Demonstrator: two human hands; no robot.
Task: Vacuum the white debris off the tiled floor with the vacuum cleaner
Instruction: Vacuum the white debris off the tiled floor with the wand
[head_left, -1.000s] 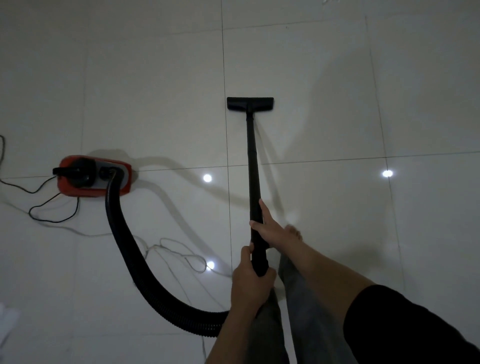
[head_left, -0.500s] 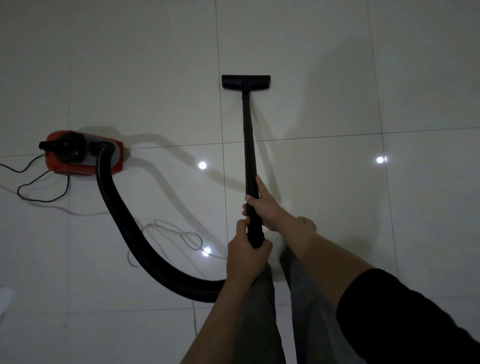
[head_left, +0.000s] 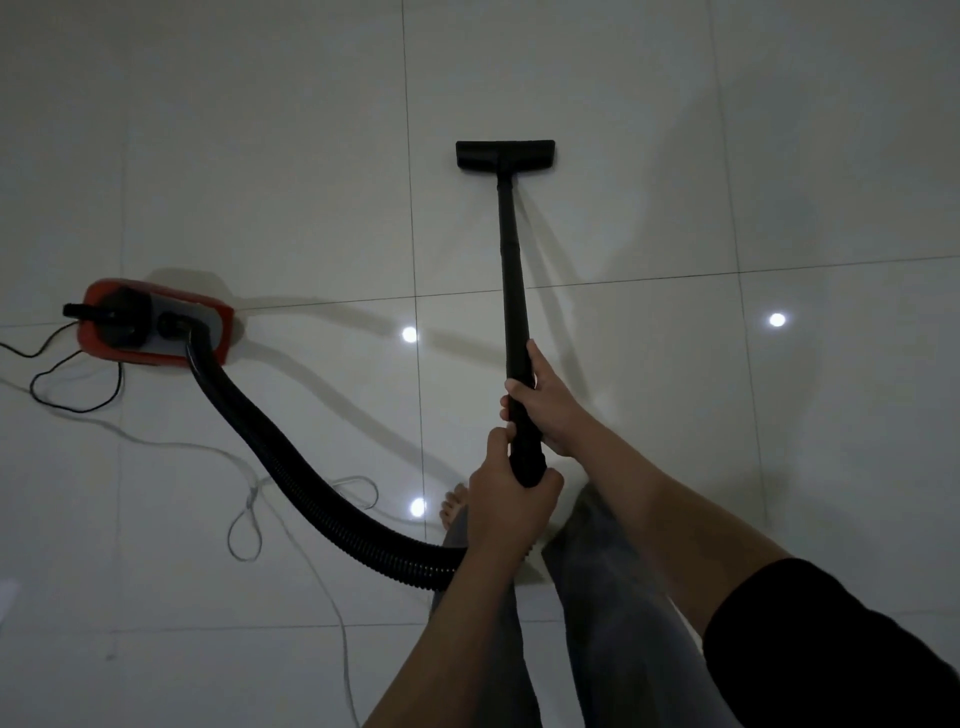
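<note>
1. One view only, from the head camera, looking down at a dim tiled floor (head_left: 597, 93); no brand or writing can be read on anything.
2. Vacuum cleaner (head_left: 156, 327): a red canister with a grey top and black fittings, sitting on the floor toward the left edge of the view.
3. A black ribbed hose (head_left: 291, 467) curves from the canister down and right toward the person's legs.
4. A black wand (head_left: 511, 260) runs straight up the middle to a flat black floor head (head_left: 505, 154), which rests on the tiles.
5. Right hand (head_left: 545, 405) is wrapped around the wand, forearm extended.
6. Left hand (head_left: 511, 499) is clamped on the wand's lower end, just below the right hand.
7. A black cord (head_left: 78, 384) loops beside the canister; a pale cord (head_left: 249, 519) trails across the tiles.
8. White debris cannot be made out; bright spots are light reflections (head_left: 409, 334).
</note>
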